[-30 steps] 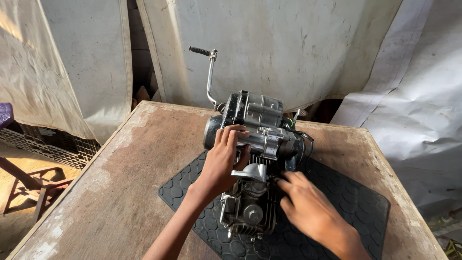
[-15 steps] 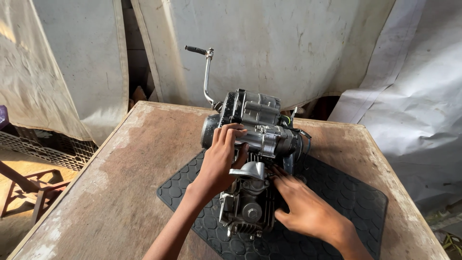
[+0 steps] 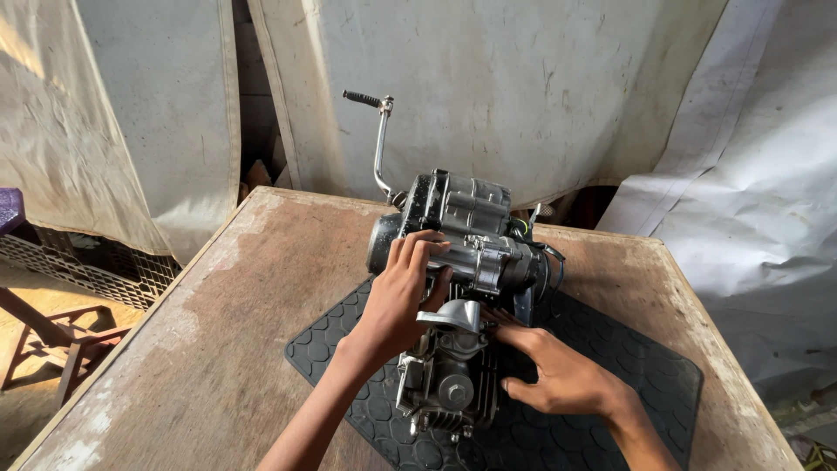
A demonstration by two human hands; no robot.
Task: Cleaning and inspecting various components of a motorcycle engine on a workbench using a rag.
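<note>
A grey metal motorcycle engine [image 3: 462,262] stands on a black rubber mat [image 3: 610,375] on a worn wooden table [image 3: 200,349]. A kick-start lever [image 3: 379,139] sticks up from its far left side. My left hand [image 3: 401,292] lies on top of the engine's left side, fingers curled over the casing. My right hand [image 3: 558,375] rests low on the mat against the engine's right side, fingers reaching in under the cylinder [image 3: 449,388]. What the right fingertips touch is hidden.
Pale tarpaulin sheets [image 3: 523,87] hang behind and to the right of the table. A plastic crate [image 3: 78,262] and a wooden frame [image 3: 52,340] sit on the floor at the left. The table's left edge [image 3: 131,340] drops off there.
My right hand has shifted slightly lower and to the right along the engine's side. My left hand stays on top of the casing. The view has tilted a little.
</note>
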